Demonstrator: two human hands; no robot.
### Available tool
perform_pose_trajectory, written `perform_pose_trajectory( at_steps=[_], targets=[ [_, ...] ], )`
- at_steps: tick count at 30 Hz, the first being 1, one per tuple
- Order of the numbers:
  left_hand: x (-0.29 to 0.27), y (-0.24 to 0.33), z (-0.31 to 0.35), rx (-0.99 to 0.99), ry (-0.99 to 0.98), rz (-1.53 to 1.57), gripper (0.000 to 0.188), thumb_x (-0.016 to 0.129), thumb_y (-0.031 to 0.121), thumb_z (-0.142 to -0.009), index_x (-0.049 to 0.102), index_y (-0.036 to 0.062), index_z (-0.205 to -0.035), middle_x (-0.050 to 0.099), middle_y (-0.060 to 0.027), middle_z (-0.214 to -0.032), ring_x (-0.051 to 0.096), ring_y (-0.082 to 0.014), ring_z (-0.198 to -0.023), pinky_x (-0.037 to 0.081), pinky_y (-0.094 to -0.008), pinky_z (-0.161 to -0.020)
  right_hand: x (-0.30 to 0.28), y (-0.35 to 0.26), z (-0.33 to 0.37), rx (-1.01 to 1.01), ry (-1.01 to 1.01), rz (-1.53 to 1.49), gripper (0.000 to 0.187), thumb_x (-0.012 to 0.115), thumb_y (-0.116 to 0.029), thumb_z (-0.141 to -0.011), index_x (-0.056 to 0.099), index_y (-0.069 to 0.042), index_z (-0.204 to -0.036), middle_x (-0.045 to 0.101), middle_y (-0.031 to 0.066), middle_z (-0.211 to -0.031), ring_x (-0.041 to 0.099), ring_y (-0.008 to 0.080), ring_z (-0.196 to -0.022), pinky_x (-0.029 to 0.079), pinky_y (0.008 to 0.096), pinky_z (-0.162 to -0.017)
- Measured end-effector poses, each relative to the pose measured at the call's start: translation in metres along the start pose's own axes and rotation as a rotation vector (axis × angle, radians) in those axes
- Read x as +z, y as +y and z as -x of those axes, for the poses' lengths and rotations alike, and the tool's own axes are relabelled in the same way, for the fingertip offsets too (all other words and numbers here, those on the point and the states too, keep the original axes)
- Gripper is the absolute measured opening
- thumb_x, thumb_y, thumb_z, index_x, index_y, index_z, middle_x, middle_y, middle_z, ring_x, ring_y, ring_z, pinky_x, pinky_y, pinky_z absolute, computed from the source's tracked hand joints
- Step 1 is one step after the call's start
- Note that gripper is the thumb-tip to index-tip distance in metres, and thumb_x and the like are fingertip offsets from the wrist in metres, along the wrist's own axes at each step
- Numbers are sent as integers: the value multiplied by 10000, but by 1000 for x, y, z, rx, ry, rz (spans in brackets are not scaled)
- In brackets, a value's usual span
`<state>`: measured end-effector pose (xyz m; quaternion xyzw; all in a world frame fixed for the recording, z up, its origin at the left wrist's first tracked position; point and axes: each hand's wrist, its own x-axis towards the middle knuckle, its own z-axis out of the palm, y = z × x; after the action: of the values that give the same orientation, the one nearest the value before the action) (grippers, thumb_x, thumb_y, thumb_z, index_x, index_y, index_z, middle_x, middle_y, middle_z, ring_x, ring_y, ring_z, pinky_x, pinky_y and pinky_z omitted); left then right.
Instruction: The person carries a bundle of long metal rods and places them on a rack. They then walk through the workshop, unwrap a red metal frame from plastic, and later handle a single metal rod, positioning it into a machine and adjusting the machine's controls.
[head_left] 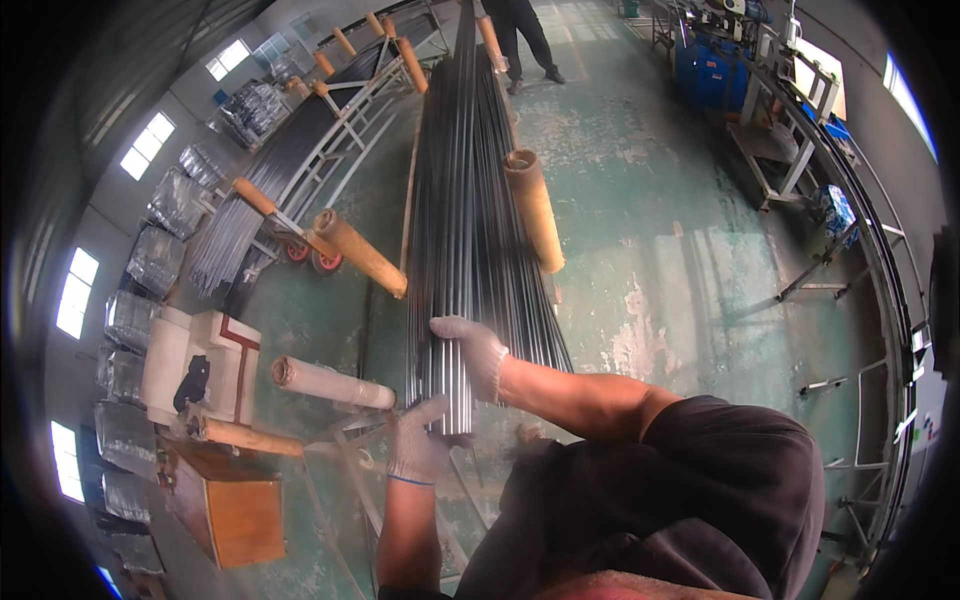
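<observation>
A long stack of thin, dark, glossy rods (456,230) runs away from me down the middle of the view. My right hand (478,352), in a pale glove, reaches over the near part of the stack, its fingers curled round a raised bunch of rods. At the bunch's near end, my left hand (418,448), gloved too, grips its left side, with the fingertips on top. Light glints off the rods between both hands. The undersides of the bunch and of my hands are hidden.
Cardboard-covered posts (535,210) flank the stack, more standing left (360,255). A second rod rack (290,175) lies far left, beside wrapped bundles (130,320). Nearer are a wooden box (240,515) and a cream seat (205,365). A person (522,40) stands beyond; machinery lines the right.
</observation>
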<state>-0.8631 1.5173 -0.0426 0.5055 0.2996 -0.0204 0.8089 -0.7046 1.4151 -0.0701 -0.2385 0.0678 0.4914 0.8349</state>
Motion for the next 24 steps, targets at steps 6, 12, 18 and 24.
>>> perform_pose_trajectory(
  at_steps=[6, 12, 18, 24],
  targets=[
    [-56, -50, -86, -77, 26, 14, 371, 650, 233, -1019, 707, -13, -1290, 787, -144, -1064, 777, -324, -877, 636, -516, -697, -43, 16, -63, 32, 55, -8, 332, 741, -280, -995, 736, -22, -1204, 803, 168, -1013, 776, 346, -844, 675, 531, -855],
    [-85, -121, -162, -254, -5, 72, 336, 677, 208, -1008, 729, -11, -1258, 784, -142, -1111, 759, -319, -942, 645, -516, -836, -133, 36, -107, -50, 231, 126, 363, 790, -258, -958, 713, -46, -1243, 789, 165, -1078, 781, 375, -942, 667, 602, -943],
    [-115, -170, -218, -367, -27, 106, 321, 667, 199, -1039, 754, -39, -1237, 781, -146, -1104, 762, -310, -972, 641, -492, -920, -184, 50, -148, 3, 327, 163, 389, 779, -273, -985, 732, -32, -1287, 813, 163, -1113, 794, 389, -981, 663, 589, -959],
    [-165, -223, -243, -320, 247, -370, 315, 810, 67, -905, 784, -28, -1205, 798, -139, -1087, 784, -277, -797, 664, -429, -684, -242, 77, -155, 279, 673, 1033, 422, 802, -362, -1026, 789, -1, -1245, 840, 144, -1147, 819, 250, -936, 677, 406, -882]
  ],
)
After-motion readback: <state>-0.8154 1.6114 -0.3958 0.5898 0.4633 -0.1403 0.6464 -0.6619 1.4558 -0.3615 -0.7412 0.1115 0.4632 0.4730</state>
